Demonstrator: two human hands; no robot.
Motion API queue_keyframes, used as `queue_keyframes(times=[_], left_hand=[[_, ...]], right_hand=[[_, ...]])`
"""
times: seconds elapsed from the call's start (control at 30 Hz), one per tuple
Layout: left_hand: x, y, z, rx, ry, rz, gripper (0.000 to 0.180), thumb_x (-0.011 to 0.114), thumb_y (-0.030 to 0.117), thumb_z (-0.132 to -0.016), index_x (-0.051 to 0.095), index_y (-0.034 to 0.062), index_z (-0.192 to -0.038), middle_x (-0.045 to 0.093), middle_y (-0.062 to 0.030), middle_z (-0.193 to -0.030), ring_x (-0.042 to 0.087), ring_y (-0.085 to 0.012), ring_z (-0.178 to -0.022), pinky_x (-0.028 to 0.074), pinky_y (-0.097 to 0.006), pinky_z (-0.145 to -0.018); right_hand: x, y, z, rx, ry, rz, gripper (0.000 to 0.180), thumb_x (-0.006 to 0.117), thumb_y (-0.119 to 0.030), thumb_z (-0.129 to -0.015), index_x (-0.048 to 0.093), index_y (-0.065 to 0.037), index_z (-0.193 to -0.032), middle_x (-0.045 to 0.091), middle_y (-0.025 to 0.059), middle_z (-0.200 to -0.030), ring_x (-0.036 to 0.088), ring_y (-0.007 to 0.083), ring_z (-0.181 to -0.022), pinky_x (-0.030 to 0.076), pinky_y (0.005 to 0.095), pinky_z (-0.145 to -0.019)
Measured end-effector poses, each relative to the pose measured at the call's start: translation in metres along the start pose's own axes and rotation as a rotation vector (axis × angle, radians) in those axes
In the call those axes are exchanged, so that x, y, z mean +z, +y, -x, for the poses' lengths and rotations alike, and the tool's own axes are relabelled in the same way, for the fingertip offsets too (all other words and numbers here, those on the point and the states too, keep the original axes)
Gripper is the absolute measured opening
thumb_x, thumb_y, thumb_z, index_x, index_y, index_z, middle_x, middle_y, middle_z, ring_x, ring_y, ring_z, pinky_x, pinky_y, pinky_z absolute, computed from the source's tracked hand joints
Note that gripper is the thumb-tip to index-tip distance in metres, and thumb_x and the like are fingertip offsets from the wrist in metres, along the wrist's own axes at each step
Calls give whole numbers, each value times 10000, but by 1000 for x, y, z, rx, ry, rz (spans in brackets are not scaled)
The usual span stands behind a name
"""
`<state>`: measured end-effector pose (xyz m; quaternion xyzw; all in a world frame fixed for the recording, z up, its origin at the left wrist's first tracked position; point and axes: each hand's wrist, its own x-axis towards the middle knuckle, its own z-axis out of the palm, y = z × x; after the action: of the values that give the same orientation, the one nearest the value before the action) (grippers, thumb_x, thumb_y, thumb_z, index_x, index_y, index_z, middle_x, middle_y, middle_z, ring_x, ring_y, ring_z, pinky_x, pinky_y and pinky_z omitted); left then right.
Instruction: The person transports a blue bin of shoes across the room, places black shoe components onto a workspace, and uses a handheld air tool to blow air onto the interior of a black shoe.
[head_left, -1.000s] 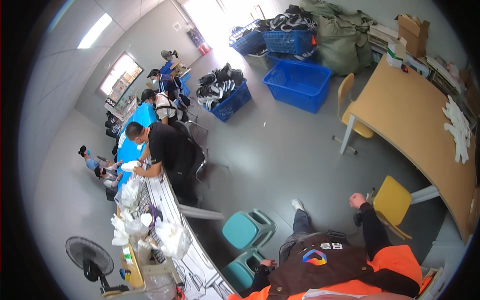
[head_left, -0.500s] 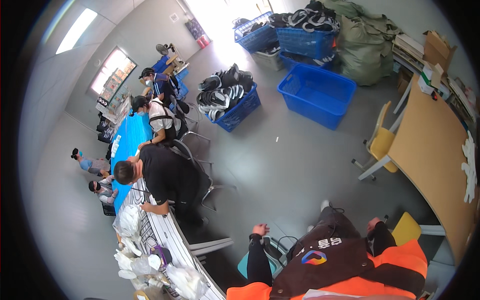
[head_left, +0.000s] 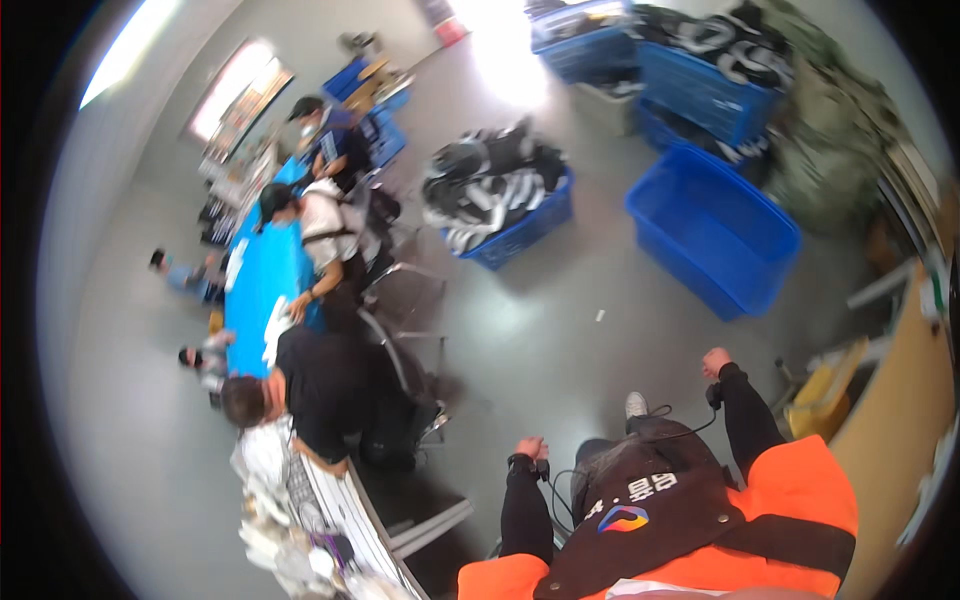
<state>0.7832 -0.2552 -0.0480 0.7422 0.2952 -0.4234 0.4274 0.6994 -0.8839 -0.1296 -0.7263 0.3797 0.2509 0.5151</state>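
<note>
Head view looks down over the person's own chest, an orange vest with a black panel [head_left: 680, 520], to two arms in black sleeves held out over a grey floor [head_left: 560, 340]. Neither hand grips anything. The left hand [head_left: 531, 448] hangs near the middle of the lower frame, its fingers [head_left: 538, 441] curled in narrow over nothing; a dark band at that wrist and a thin black cable [head_left: 560, 490] looping just beside it are the nearest things, the cable close to the wrist but apart from the fingers. The right hand [head_left: 715, 360] is farther out and to the right, closed into a loose fist, with a small black object [head_left: 714, 396] at the wrist; whether it touches the fingers cannot be told. Between the two hands a white shoe [head_left: 636, 404] rests on the floor. Left of the left hand stands a long bench [head_left: 330, 510] heaped with pale bags, and a person in black [head_left: 320, 390] leans over it, with grey chairs [head_left: 410, 300] between that person and the open floor. Farther left runs a blue bench [head_left: 262, 280] with more people seated along it. Far ahead sits a blue crate of dark and white clothes [head_left: 500, 195], an empty blue tub [head_left: 712, 230] to its right, and more blue crates [head_left: 700, 80] beyond. A wooden bench [head_left: 900, 420] and a yellow chair [head_left: 825, 395] stand at the right edge.
</note>
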Motion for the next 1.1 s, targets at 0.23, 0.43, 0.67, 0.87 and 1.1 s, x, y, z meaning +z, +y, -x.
queue_keyframes(times=[0.23, 0.43, 0.67, 0.87, 1.1], left_hand=[[43, 73, -25, 44, 92, 45, 390, 583, 313, -1003, 597, 52, -1292, 750, -125, -1066, 756, -230, -775, 541, -317, -556], [41, 135, -81, -24, 28, 237, 406, 521, 246, -998, 505, 71, -1364, 724, -133, -1099, 745, -250, -778, 552, -355, -568], [-5, 256, -183, -80, 59, 544, 573, 535, 274, -1026, 311, 31, -1494, 589, -217, -1317, 743, -358, -897, 604, -402, -632], [-19, 330, -239, -97, 105, 657, 578, 461, 330, -1079, 250, 17, -1517, 424, -237, -1519, 682, -411, -1087, 607, -478, -772], [-41, 332, -329, 140, 23, 1054, 571, 549, 336, -1034, 395, 74, -1517, 469, -128, -1536, 581, -330, -1273, 508, -499, -1044]], right_hand=[[-22, -197, -93, -164, -66, -300, 104, 592, -119, -928, 586, -36, -991, 645, 116, -760, 620, 198, -559, 477, 333, -443], [-21, -272, -172, -43, -227, -535, 184, 596, -116, -917, 554, -57, -1086, 643, 129, -842, 637, 225, -629, 495, 358, -481], [-5, -352, -242, 226, -7, -591, 386, 536, -222, -998, 491, -15, -1320, 622, 231, -1231, 679, 395, -1057, 602, 512, -829], [30, -383, -323, 287, 43, -569, 513, 566, -201, -997, 404, 3, -1439, 574, 201, -1287, 681, 363, -1046, 614, 476, -828], [66, -402, -381, 292, -115, -796, 644, 579, -182, -1003, 265, -12, -1539, 555, 180, -1336, 650, 361, -1121, 573, 471, -905]])
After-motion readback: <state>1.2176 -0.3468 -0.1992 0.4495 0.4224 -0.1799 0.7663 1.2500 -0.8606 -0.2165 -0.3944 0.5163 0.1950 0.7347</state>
